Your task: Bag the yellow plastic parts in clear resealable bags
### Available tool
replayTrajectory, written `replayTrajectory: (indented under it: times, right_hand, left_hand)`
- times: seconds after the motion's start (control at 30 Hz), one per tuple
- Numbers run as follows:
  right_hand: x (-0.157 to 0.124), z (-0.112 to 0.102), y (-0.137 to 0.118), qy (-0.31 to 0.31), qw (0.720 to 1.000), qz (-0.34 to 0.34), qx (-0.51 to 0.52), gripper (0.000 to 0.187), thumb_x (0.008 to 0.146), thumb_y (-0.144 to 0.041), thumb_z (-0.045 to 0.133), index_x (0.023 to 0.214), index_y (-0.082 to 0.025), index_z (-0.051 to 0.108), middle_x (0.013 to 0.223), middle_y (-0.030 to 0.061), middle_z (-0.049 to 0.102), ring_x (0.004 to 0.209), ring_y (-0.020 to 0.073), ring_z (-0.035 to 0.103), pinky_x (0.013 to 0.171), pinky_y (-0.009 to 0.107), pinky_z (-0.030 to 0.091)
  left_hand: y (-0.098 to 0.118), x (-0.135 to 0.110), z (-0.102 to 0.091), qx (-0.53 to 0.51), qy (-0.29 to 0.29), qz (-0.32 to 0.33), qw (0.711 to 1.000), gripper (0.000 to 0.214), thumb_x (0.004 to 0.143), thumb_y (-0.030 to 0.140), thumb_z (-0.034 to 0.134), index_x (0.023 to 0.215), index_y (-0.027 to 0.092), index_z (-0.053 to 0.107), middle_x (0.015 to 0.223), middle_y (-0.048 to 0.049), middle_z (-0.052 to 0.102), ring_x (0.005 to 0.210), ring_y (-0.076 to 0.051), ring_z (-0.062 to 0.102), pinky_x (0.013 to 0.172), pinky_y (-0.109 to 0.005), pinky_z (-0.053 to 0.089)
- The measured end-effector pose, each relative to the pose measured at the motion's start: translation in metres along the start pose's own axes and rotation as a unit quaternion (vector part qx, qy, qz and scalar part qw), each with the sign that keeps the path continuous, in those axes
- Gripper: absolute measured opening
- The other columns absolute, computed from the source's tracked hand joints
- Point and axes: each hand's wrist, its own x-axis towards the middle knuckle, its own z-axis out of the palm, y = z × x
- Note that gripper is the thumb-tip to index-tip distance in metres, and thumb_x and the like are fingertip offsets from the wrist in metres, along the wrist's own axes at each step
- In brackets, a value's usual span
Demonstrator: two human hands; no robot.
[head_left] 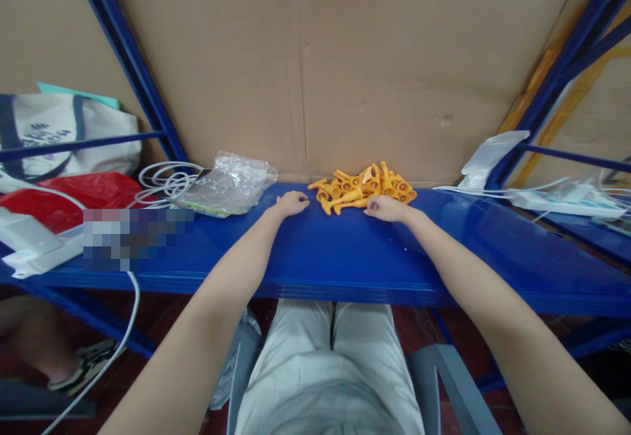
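A pile of small orange plastic pieces (362, 188), many with flared, hollow cone-like ends and narrow stems, lies on the blue tabletop (340, 251) against the cardboard. My left hand (293, 204) rests on the table just left of the pile, its fingers loosely bent and the tips slightly apart, with nothing visible in them. At the pile's right front edge is my right hand (388, 208). Its fingers are curled in beside the orange pieces, and whatever they may hold is hidden.
Clear plastic bags (234, 182) and a coiled white cable (165, 182) lie to the left, near a red bag (73, 198) and a white power strip (44, 254). Another power strip (566, 198) is at right. Blue frame posts (131, 60) flank the cardboard wall (305, 73). Another person's leg shows lower left.
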Motion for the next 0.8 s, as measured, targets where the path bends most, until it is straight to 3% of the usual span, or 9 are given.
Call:
replayTrajectory:
  times: [0.17,0.67,0.8]
  right_hand:
    - [0.000,0.000,0.000,0.003,1.000,-0.001,-0.007,0.012,0.087,-0.023,0.059,0.083,-0.016,0.067,0.078,0.0039,0.070,0.068,0.0145,0.061,0.062,0.023,0.044]
    - [0.000,0.003,0.002,0.007,1.000,-0.017,-0.012,0.014,0.088,-0.024,0.058,0.083,-0.016,0.067,0.077,0.0043,0.070,0.065,0.0146,0.060,0.060,0.023,0.042]
    - [0.001,0.004,-0.001,0.028,0.999,-0.009,-0.027,0.014,0.090,-0.020,0.056,0.083,-0.015,0.066,0.079,0.0066,0.070,0.069,0.0157,0.062,0.063,0.024,0.042]
  left_hand:
    - [-0.003,0.005,0.002,-0.017,0.001,0.017,1.000,0.039,0.086,0.036,0.056,0.119,0.025,0.071,0.132,-0.0032,0.067,0.123,-0.023,0.060,0.108,-0.031,0.043]
    - [0.002,0.001,0.000,0.004,-0.001,0.054,0.999,0.043,0.088,0.029,0.051,0.126,0.019,0.068,0.134,-0.0054,0.065,0.126,-0.022,0.059,0.108,-0.027,0.042]
    - [0.011,-0.003,-0.002,0.002,0.008,0.071,0.997,0.045,0.089,0.026,0.048,0.131,0.023,0.064,0.137,-0.0027,0.063,0.127,-0.019,0.057,0.110,-0.028,0.041]
